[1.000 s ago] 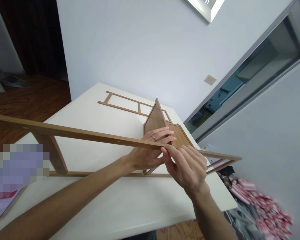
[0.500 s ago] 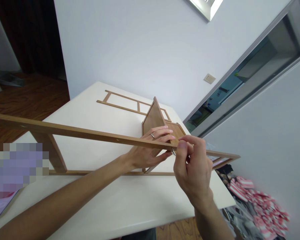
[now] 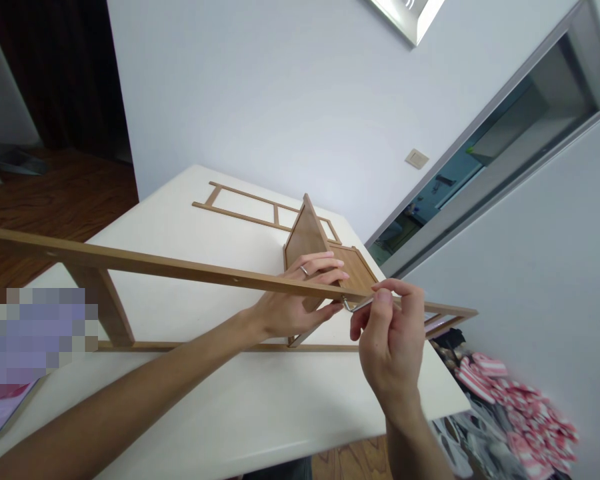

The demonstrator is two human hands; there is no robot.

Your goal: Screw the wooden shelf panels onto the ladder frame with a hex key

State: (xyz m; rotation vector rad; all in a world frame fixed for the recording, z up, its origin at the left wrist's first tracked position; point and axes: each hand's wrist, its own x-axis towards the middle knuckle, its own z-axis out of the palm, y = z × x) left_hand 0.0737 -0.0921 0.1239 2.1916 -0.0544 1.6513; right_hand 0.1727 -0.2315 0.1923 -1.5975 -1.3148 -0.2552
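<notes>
A ladder-like wooden side frame (image 3: 180, 268) stands on its long edge across the white table. Against its inner side rises a wooden shelf panel (image 3: 300, 243), tilted in view. My left hand (image 3: 287, 313) is closed around the panel's edge by the frame's upper rail, fingers behind and thumb below. Between the thumb and fingers of my right hand (image 3: 395, 347) is the long arm of a bent metal hex key (image 3: 363, 304). The key's short end meets the upper rail just right of my left fingertips. The fastener there is hidden.
A second wooden panel (image 3: 355, 267) lies behind the frame, and another ladder-like frame (image 3: 240, 217) lies flat near the wall. A blurred-out flat item (image 3: 10, 413) sits at the table's left. Red-and-white striped cloth (image 3: 525, 407) and bags are beyond the right edge.
My right hand has moved right from the rail beside my left fingers and swung the hex key's long arm outward, so the key now shows. My left hand stays in place.
</notes>
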